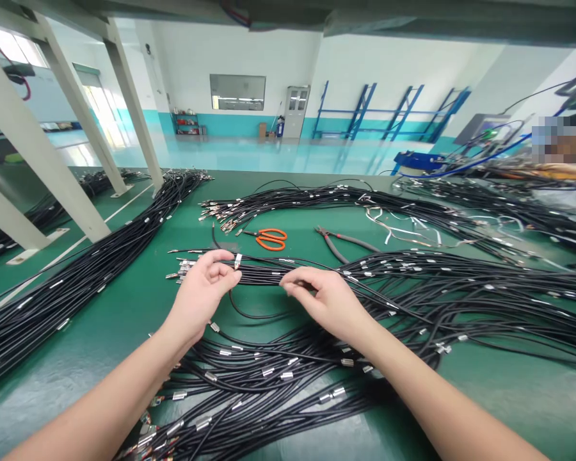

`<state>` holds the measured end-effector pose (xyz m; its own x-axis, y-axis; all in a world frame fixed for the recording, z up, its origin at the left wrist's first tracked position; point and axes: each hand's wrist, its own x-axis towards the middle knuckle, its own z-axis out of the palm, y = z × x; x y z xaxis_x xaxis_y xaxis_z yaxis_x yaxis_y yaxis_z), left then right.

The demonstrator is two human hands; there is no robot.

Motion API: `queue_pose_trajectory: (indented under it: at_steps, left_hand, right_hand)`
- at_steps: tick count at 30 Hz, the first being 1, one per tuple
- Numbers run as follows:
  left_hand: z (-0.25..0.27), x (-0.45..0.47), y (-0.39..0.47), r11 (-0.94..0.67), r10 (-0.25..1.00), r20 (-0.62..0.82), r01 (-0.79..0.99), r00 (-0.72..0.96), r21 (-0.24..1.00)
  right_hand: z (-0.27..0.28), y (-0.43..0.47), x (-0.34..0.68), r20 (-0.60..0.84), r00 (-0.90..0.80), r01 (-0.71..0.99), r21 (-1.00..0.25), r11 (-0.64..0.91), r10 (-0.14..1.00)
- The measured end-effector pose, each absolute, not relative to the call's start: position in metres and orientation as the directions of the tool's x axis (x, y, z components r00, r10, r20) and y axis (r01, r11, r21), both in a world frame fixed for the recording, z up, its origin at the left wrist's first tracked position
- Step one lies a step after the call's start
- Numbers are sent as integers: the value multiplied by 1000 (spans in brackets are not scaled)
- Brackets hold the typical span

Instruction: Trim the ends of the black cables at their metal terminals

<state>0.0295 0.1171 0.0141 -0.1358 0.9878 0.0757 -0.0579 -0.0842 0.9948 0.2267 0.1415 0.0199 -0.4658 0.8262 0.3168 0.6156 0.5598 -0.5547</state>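
My left hand (204, 288) is closed, thumb and fingertips pinched at a small white label (238, 261) on a black cable (237, 310). From below those fingertips the cable curves down and to the right. My right hand (324, 298) is also closed, with curled fingers above a bundle of black cables (264, 274); what lies between its fingertips is hidden. Silvery connectors (175, 272) stick out at the bundle's left end, partly behind my left hand. Nearer to me, another spread of black cables (269, 349) carries several white and silvery tags.
Orange-handled scissors (271, 239) and grey-handled pliers (336, 243) lie beyond my hands on the green table (196, 227). More cable bundles lie at the left (110, 262) and back (307, 197). White metal posts (134, 96) rise at left. A co-worker's arm (569, 170) shows far right.
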Motion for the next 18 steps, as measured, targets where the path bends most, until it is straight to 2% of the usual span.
queue_pose_trajectory:
  at_steps: [3, 6, 13, 18]
  left_hand:
    - [20, 27, 116, -45, 997, 42, -41, -68, 998]
    - [26, 26, 114, 15, 1000, -15, 50, 8, 999]
    - [25, 15, 98, 174, 985, -170, 234, -40, 956]
    - [16, -7, 64, 209, 975, -172, 313, -142, 926]
  right_hand:
    - [23, 138, 227, 204, -674, 580, -450, 679, 710]
    - [26, 132, 227, 65, -778, 549, -413, 727, 625]
    - [29, 126, 230, -88, -806, 566, -401, 720, 585]
    - [24, 126, 226, -49, -794, 575, -384, 723, 605]
